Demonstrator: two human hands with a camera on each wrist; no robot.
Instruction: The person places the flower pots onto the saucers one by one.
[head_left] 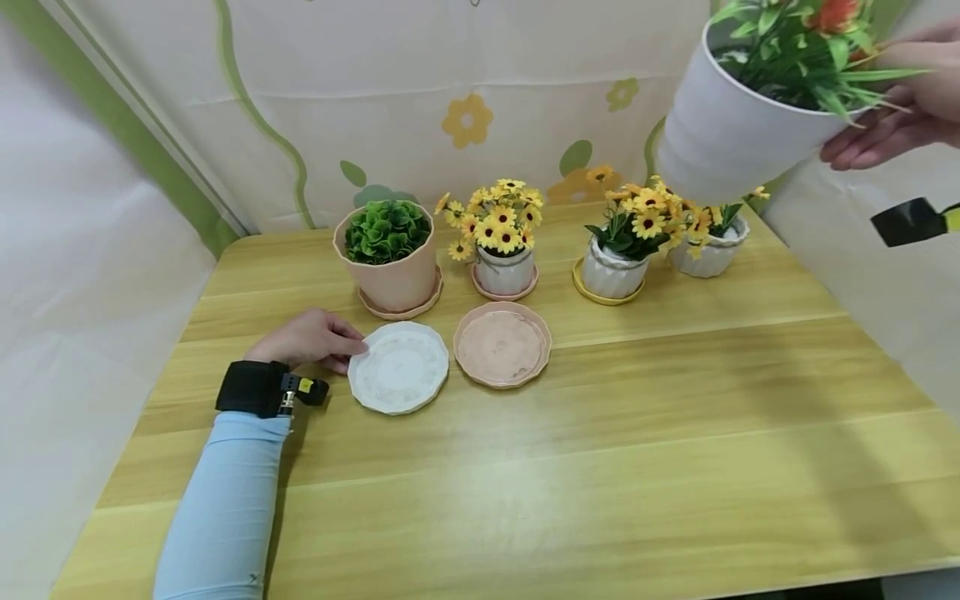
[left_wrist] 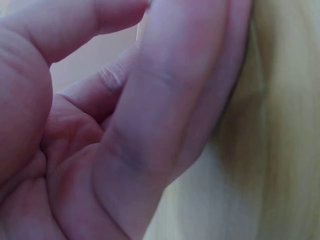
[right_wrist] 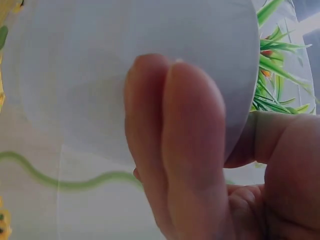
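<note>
My left hand (head_left: 318, 340) pinches the left edge of a white saucer (head_left: 399, 367) on the table, thumb over its rim. In the left wrist view the curled fingers (left_wrist: 150, 100) fill most of the picture. At the upper right, my right hand (head_left: 911, 96) grips a large white flowerpot (head_left: 742, 125) by its rim, and the pot is tilted in the air above the table. Green leaves and a red flower (head_left: 834, 15) stand in it. In the right wrist view, the fingers (right_wrist: 195, 130) lie along the outside of the pot wall, with the thumb at the rim.
Beside the white saucer lies a bare pink saucer (head_left: 502, 344). Along the back stand a pink pot (head_left: 390, 279) on its saucer and small white pots (head_left: 506, 273) of yellow flowers, two on saucers. The rightmost small pot (head_left: 708, 254) sits on the wooden table (head_left: 637, 467).
</note>
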